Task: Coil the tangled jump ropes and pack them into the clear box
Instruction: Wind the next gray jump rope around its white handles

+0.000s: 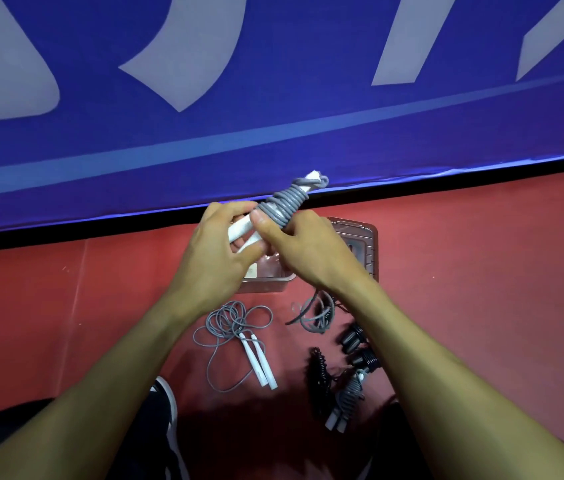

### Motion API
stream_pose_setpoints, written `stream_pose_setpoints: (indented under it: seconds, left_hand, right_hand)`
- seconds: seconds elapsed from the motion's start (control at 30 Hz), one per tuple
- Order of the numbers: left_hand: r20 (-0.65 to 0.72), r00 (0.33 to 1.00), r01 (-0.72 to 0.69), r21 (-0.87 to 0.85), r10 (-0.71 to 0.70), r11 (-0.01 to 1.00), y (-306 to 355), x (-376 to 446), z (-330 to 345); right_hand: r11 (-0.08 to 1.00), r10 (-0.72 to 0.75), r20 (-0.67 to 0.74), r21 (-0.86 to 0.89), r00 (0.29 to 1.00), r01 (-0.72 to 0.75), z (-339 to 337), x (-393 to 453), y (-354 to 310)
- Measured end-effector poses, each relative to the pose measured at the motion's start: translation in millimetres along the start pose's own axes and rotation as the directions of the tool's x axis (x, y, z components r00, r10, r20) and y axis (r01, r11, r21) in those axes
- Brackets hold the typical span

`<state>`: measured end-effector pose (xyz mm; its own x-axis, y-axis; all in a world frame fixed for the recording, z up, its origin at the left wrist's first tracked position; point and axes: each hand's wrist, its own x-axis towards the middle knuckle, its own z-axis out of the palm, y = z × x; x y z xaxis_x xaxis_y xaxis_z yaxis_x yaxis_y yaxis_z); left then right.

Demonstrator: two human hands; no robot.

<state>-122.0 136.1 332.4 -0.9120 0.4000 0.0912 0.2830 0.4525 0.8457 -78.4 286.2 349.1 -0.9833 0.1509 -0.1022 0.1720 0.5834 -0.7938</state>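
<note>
While both hands grip, coiled rope (285, 202) between

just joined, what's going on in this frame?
A person is bundling jump ropes on a red floor. Both hands hold one rope above the clear box: the left hand grips the white handles, and the right hand pinches the grey cord wound around them. A loose grey rope with white handles lies untidied on the floor. To its right sit another wrapped bundle and some black ropes. How much is in the box is hidden by the hands.
</note>
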Motion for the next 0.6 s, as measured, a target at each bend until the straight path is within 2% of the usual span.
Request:
stream_pose_setpoints:
  seconds: [0.07,0.17,0.23,0.3,0.33,0.4,0.47,0.53,0.6]
  left_hand:
    - [-0.025,0.999,0.027,0.009,-0.027,1.0,2.7,-1.6,0.7]
    - [0.025,0.981,0.195,-0.099,-0.194,0.976,7.2,0.7,-3.2]
    - [0.198,0.945,0.309,-0.271,-0.261,0.912,9.4,0.3,-4.2]
    - [0.368,0.909,0.348,-0.408,-0.197,0.844,14.8,-3.6,-3.3]
    - [0.387,0.908,0.333,-0.428,-0.163,0.84,15.2,-4.5,-3.4]
    - [0.312,0.941,0.256,-0.398,-0.132,0.881,11.7,-2.6,-4.2]
    - [0.209,0.971,0.168,-0.251,-0.116,0.953,6.6,-0.4,-4.3]
    - [0.129,0.986,0.12,-0.117,-0.104,0.986,1.5,0.6,-4.4]
    - [0.118,0.99,0.099,-0.147,-0.082,0.984,2.1,1.3,-5.1]
  right_hand:
    - [0.999,-0.019,0.007,-0.027,1.0,0.02,0.6,1.3,1.2]
    - [0.997,-0.073,0.023,-0.02,0.997,0.073,0.9,1.4,0.4]
    - [0.996,-0.083,0.026,0.031,0.996,0.082,-0.1,0.0,-0.6]
    - [0.995,-0.094,0.023,0.034,0.995,0.094,0.5,-0.8,0.0]
    - [0.995,-0.101,0.013,0.004,0.995,0.1,1.4,-0.9,0.3]
    - [0.991,-0.092,-0.011,-0.098,0.996,0.091,4.8,-0.6,1.3]
    - [0.983,-0.057,-0.023,-0.176,0.998,0.052,8.4,0.1,3.5]
    - [0.981,-0.042,-0.008,-0.189,0.999,0.039,10.2,1.0,5.2]
    - [0.987,-0.07,0.011,-0.141,0.997,0.071,8.5,0.7,4.1]
